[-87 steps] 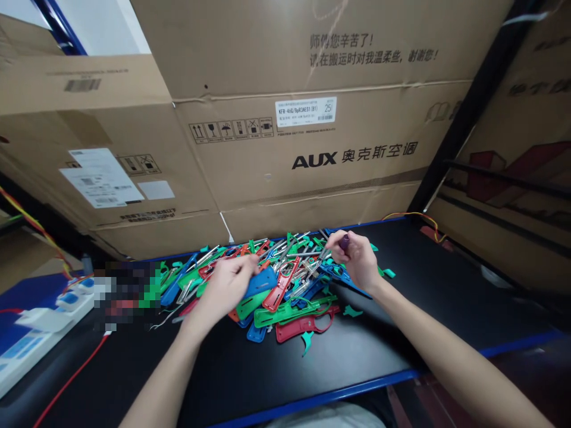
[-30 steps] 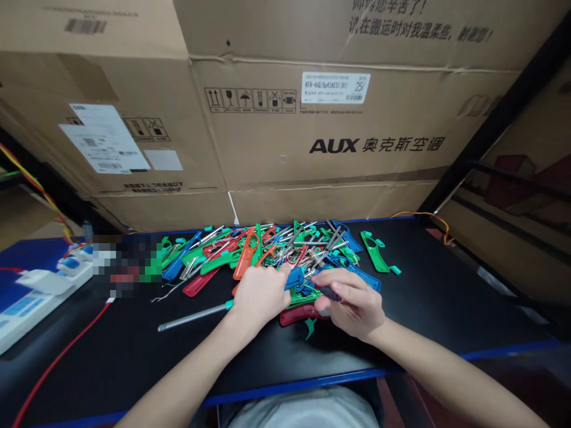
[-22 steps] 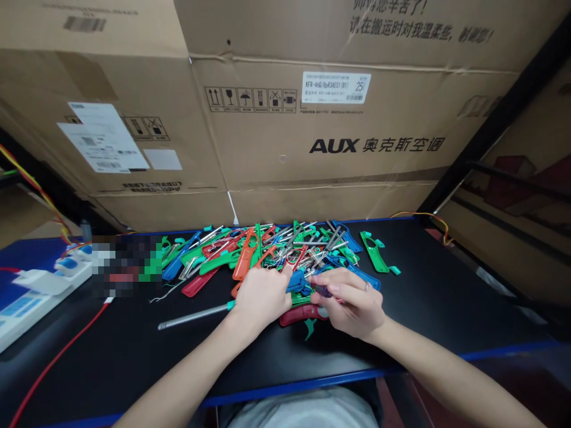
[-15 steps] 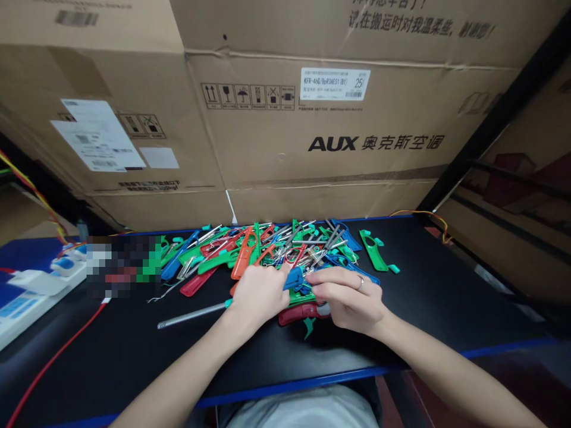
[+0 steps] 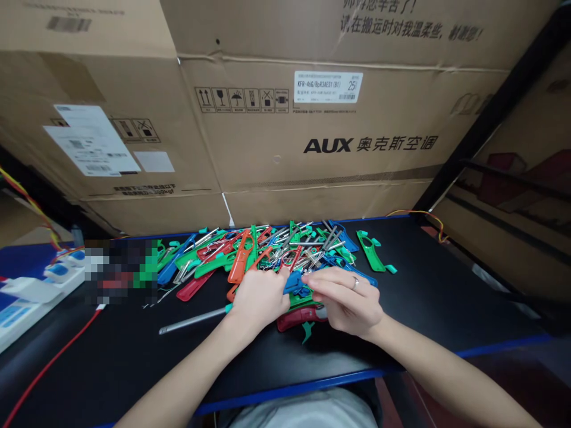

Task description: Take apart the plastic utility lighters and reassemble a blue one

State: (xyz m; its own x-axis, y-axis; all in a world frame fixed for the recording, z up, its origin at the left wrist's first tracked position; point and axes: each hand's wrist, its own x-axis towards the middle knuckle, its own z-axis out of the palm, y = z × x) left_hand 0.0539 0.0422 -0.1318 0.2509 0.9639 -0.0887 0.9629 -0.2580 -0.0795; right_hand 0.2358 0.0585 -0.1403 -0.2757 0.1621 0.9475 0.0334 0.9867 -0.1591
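Note:
My left hand is wrapped round a blue long-nosed lighter. Its grey metal tube sticks out to the left, with a teal collar close to the hand. Most of the handle is hidden by my fingers. My right hand, with a ring on one finger, is closed in a pinch at the right end of the blue handle; what the fingertips hold is hidden. Just below the hands lie a dark red lighter shell and a small green trigger-like piece.
Behind my hands spreads a pile of coloured lighter shells and metal tubes. A green shell lies apart on the right. A white power strip and red cable are at the left. A large cardboard box stands along the back.
The view has shifted slightly. Both hands stay together at the blue lighter, and my right fingers have moved only a little at its end.

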